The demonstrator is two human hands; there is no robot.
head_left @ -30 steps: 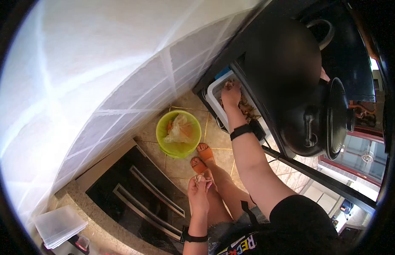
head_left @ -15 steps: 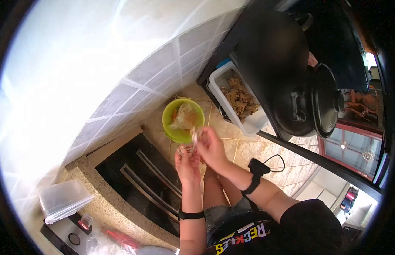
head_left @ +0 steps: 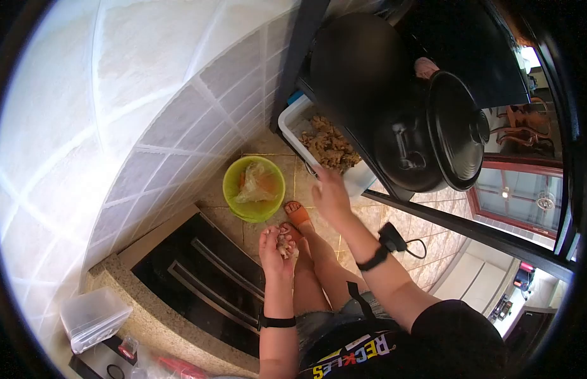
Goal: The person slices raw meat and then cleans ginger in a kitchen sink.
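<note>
My left hand (head_left: 276, 247) is closed, palm up, its fingers curled around small pale pieces (head_left: 285, 244) whose kind I cannot make out. Higher and to the right, my right hand (head_left: 332, 194) reaches to the near edge of a white plastic bin (head_left: 292, 120). Its fingers are apart and slightly blurred, and I see nothing in them. Brown, lumpy pieces (head_left: 331, 146) lie in that bin. A lime-green bucket (head_left: 233, 201) stands on the floor left of my hands, with a crumpled clear plastic bag (head_left: 258, 184) and something orange inside.
A black lidded pot (head_left: 404, 155) stands on the dark shelf (head_left: 426, 205) at right. Dark drawers with long handles (head_left: 208, 278) are at lower left, below a stone counter (head_left: 161, 328) holding a clear plastic container (head_left: 94, 316). A tiled wall (head_left: 180, 132) rises behind the bucket.
My right hand has left my left hand and moved up and right to the white bin. My left hand has stayed low, still around the pale pieces. The camera view has shifted.
</note>
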